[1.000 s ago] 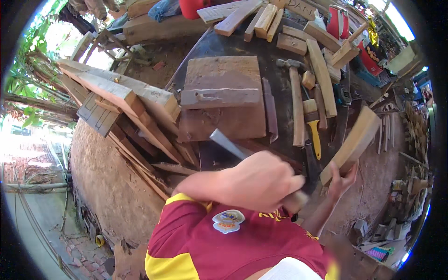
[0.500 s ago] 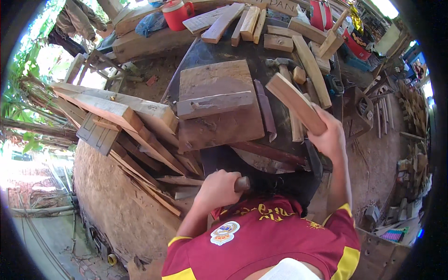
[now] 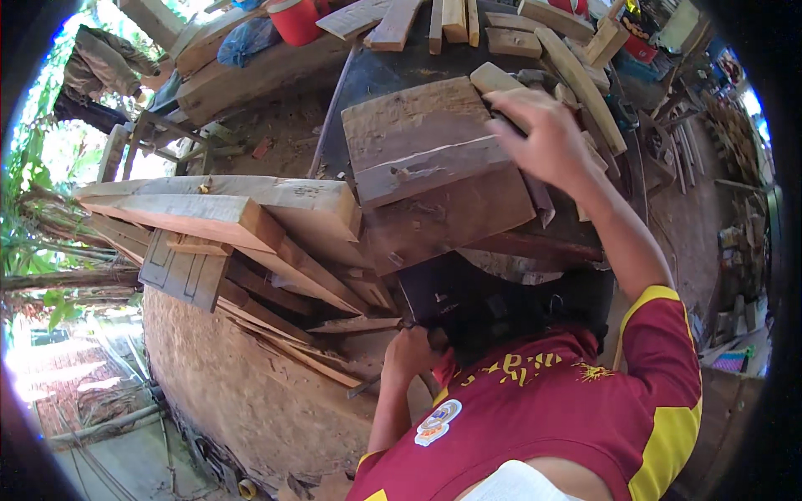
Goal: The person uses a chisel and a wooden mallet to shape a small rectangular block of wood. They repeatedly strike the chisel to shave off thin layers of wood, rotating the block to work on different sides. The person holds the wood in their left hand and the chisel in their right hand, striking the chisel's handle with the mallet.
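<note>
My left hand is closed round a tool with a rounded, dark wooden handle, low in front of my shirt. The tool's other end cannot be made out. My right hand reaches over the right end of the work board, thumb and fingers apart. A pale wooden block lies just beyond its fingers, partly hidden, beside a hammer head. Nearest in front of me is a broad brown board on the dark table, with a raised wooden strip across it.
Long thick timbers lean at the left, beside a flat board with drawn lines. Wood offcuts line the far table edge. A red jug and blue plastic bag stand behind on a beam. A long batten lies at the right.
My right hand has moved forward and left; the block it held now lies by the hammer head. My left hand keeps the handle and sits slightly lower. The view has shifted.
</note>
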Demonstrator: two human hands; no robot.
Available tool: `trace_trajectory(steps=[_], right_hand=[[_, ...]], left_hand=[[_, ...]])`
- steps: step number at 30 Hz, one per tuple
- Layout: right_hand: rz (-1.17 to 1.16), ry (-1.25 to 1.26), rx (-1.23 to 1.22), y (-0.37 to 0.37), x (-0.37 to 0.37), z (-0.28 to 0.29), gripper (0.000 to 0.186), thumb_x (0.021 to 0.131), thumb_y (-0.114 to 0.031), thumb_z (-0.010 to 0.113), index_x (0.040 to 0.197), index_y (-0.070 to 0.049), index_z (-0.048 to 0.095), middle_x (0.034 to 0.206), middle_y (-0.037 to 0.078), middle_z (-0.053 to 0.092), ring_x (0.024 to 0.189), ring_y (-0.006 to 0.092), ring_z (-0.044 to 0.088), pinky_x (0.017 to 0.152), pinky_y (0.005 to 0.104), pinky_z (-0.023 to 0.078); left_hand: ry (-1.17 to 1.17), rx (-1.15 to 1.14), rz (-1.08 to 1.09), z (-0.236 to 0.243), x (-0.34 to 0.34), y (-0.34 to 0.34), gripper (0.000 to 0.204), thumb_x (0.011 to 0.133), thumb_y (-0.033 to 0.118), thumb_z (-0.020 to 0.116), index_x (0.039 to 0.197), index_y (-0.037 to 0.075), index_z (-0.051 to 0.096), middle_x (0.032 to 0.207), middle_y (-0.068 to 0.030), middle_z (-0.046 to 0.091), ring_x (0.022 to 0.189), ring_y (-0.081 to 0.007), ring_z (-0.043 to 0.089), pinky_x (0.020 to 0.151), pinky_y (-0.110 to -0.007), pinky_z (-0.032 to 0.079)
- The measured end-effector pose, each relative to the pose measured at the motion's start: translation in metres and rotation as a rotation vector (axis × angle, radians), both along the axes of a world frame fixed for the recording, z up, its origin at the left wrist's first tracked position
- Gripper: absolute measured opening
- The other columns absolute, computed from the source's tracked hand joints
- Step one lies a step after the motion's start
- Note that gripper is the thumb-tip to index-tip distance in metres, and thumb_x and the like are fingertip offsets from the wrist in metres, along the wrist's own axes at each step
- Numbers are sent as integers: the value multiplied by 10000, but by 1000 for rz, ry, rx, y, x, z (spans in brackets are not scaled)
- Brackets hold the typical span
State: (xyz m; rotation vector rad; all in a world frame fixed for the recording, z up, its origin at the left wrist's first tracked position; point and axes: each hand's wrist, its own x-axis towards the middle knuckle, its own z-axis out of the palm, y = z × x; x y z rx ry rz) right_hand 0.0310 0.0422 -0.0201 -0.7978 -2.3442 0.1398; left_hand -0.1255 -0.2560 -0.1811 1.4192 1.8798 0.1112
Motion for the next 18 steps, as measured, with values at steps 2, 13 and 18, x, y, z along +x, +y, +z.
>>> trace_trajectory(steps=[2, 13, 18], right_hand=[[285, 28, -125, -20, -34, 4, 362, 797, -213, 680, 1097, -22, 614, 924, 134, 642, 893, 275, 622, 810, 345, 485], [160, 190, 102, -53, -93, -32, 187, 726, -160, 739, 821, -66, 608, 725, 66, 610, 681, 253, 604, 603, 343, 479], [84, 267, 42, -58, -94, -39, 128, 749, -108, 703, 789, -69, 588, 729, 67, 614, 692, 258, 600, 648, 358, 467]], left_hand=[[-32, -20, -14, -9, -4, 2, 411, 728, 380, 645, 821, -20, 637, 844, -281, 628, 840, -416, 625, 742, -480, 511], [-113, 124, -56, -81, -37, -28, 384, 722, 358, 644, 914, 26, 655, 830, -267, 632, 825, -408, 629, 735, -498, 510], [-75, 66, -32, -46, -41, -21, 412, 688, 351, 675, 932, 21, 652, 826, -274, 631, 831, -408, 629, 742, -493, 510]])
